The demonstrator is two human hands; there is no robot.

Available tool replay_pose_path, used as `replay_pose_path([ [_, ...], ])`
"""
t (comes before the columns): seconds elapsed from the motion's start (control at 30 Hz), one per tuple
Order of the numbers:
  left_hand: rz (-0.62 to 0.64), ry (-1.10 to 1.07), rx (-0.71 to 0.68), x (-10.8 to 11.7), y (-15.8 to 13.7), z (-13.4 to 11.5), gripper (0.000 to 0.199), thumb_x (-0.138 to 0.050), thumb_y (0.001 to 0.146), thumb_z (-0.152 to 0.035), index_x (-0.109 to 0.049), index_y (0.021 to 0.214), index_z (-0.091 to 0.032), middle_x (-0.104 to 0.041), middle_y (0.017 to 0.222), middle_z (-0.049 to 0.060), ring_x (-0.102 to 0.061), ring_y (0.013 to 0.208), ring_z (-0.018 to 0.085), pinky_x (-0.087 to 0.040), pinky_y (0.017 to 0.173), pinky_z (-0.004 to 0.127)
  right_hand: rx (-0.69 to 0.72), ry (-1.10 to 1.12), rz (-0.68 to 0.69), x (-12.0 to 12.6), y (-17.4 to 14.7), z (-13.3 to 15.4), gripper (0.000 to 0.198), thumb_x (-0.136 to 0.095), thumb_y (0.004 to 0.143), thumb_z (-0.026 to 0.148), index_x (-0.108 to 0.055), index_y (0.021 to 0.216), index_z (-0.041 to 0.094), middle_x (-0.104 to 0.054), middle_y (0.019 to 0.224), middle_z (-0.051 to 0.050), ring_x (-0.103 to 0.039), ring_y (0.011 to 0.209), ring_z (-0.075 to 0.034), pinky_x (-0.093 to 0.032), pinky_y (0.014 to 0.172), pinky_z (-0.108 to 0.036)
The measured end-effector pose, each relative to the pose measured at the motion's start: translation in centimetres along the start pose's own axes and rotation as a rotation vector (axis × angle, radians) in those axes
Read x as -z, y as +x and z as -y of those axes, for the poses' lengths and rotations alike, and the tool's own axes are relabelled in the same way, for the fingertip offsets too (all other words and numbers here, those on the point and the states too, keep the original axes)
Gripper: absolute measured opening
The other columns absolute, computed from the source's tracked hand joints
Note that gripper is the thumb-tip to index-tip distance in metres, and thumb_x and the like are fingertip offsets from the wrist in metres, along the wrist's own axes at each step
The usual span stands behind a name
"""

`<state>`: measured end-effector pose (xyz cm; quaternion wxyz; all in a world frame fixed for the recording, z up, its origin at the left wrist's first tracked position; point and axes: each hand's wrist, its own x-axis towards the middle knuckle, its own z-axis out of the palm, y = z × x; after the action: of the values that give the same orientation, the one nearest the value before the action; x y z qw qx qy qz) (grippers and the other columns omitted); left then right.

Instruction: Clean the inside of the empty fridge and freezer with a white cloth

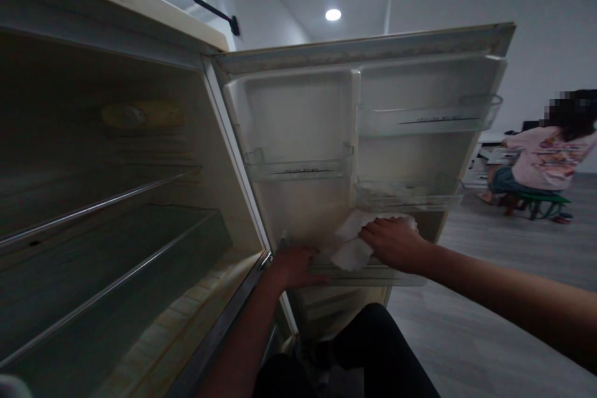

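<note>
My right hand [394, 241] is closed over a crumpled white cloth [352, 249] at the lower part of the open refrigerator door [298, 106]. The cloth hangs out to the left of my fingers, just under a clear door shelf [410, 196] on the right side. My left hand [297, 266] reaches to the door's lower left, by the hinge side. Its fingers are spread apart, and it holds nothing that I can see. A lowest clear door bin [373, 275] runs below both hands.
To the left is the dark refrigerator interior with glass shelves [116, 286] and a yellow item [142, 115] high up. More clear bins [298, 168] line the door. My dark-clad knees [377, 342] are below. A person in a pink shirt [545, 155] sits on a green stool [543, 199] at right.
</note>
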<state>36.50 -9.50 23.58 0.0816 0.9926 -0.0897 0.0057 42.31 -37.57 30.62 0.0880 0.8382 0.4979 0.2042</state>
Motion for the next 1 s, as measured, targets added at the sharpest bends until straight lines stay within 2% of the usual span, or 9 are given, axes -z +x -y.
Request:
replay_pose_path([
  [0.07, 0.022, -0.01, -0.014, -0.1, 0.0, 0.2, 0.087, -0.064, 0.069, -0.081, -0.061, 0.136, -0.026, -0.073, 0.123, 0.009, -0.069, 0.11, 0.033, -0.051, 0.097, 0.047, -0.142, 0.082, 0.051, -1.2, 0.1, -1.5, 0.033, -0.058, 0.089, 0.018, -0.064, 0.121, 0.014, -0.071, 0.11, -0.016, -0.068, 0.101, -0.031, -0.055, 0.081, -0.042],
  [0.13, 0.019, -0.022, -0.028, -0.2, 0.0, 0.3, 0.087, -0.064, 0.07, -0.081, -0.061, 0.136, -0.024, -0.073, 0.124, 0.01, -0.069, 0.11, 0.033, -0.051, 0.097, 0.046, -0.197, 0.206, 0.03, -1.3, -0.1, -2.6, 0.036, -0.051, 0.092, 0.02, -0.06, 0.126, 0.014, -0.071, 0.11, -0.016, -0.068, 0.102, -0.03, -0.054, 0.084, -0.041],
  [0.23, 0.003, -0.032, -0.051, -0.2, -0.1, 0.3, 0.088, -0.064, 0.071, -0.08, -0.062, 0.135, -0.021, -0.073, 0.124, 0.011, -0.07, 0.108, 0.034, -0.052, 0.095, 0.045, -0.172, 0.38, -0.053, -0.6, -0.7, -2.6, 0.036, -0.042, 0.096, 0.025, -0.058, 0.126, 0.013, -0.07, 0.11, -0.017, -0.066, 0.101, -0.03, -0.051, 0.088, -0.042],
  [0.37, -0.002, -0.032, -0.043, -0.2, -0.1, 0.3, 0.089, -0.064, 0.07, -0.082, -0.061, 0.136, -0.022, -0.074, 0.121, 0.01, -0.07, 0.108, 0.034, -0.052, 0.095, 0.045, -0.152, 0.536, -0.149, -0.3, -1.4, -1.9, 0.037, -0.04, 0.096, 0.03, -0.058, 0.123, 0.012, -0.068, 0.114, -0.018, -0.063, 0.106, -0.029, -0.048, 0.092, -0.042],
  [0.47, 0.007, -0.008, -0.032, -0.3, 0.0, 0.3, 0.088, -0.063, 0.071, -0.082, -0.061, 0.136, -0.023, -0.073, 0.123, 0.01, -0.07, 0.109, 0.034, -0.052, 0.097, 0.046, -0.211, 0.609, -0.179, -0.5, -2.4, -2.7, 0.035, -0.036, 0.097, 0.033, -0.061, 0.114, 0.015, -0.07, 0.107, -0.015, -0.065, 0.099, -0.027, -0.049, 0.087, -0.039],
  [0.63, 0.024, -0.009, -0.011, -0.2, -0.1, 0.2, 0.088, -0.062, 0.07, -0.083, -0.061, 0.136, -0.025, -0.072, 0.127, 0.009, -0.068, 0.113, 0.032, -0.05, 0.098, 0.044, -0.406, 0.584, -0.21, -0.9, -4.8, -5.2, 0.031, -0.037, 0.092, 0.035, -0.061, 0.079, 0.02, -0.071, 0.087, -0.012, -0.066, 0.085, -0.027, -0.049, 0.079, -0.038],
  [0.8, 0.018, -0.008, -0.007, -0.3, -0.1, 0.0, 0.089, -0.061, 0.07, -0.084, -0.06, 0.137, -0.025, -0.072, 0.128, 0.009, -0.068, 0.113, 0.033, -0.05, 0.098, 0.044, -0.627, 0.689, -0.248, -0.8, -6.3, -6.4, 0.034, -0.039, 0.092, 0.041, -0.059, 0.072, 0.021, -0.07, 0.082, -0.009, -0.065, 0.083, -0.027, -0.051, 0.078, -0.04],
  [0.87, 0.016, -0.005, -0.012, -0.4, 0.0, 0.1, 0.088, -0.062, 0.07, -0.083, -0.061, 0.137, -0.025, -0.071, 0.129, 0.01, -0.067, 0.115, 0.033, -0.049, 0.099, 0.044, -0.629, 0.766, -0.288, -0.8, -6.4, -6.3, 0.037, -0.039, 0.093, 0.044, -0.061, 0.074, 0.021, -0.072, 0.088, -0.009, -0.065, 0.086, -0.027, -0.052, 0.083, -0.042],
  [1.0, 0.014, 0.002, -0.013, -0.4, 0.1, 0.1, 0.087, -0.062, 0.07, -0.083, -0.062, 0.136, -0.025, -0.072, 0.127, 0.01, -0.068, 0.113, 0.033, -0.049, 0.099, 0.046, -0.631, 0.92, -0.4, -0.9, -5.8, -5.5, 0.041, -0.04, 0.095, 0.048, -0.07, 0.09, 0.021, -0.074, 0.105, -0.009, -0.064, 0.107, -0.03, -0.047, 0.103, -0.049],
])
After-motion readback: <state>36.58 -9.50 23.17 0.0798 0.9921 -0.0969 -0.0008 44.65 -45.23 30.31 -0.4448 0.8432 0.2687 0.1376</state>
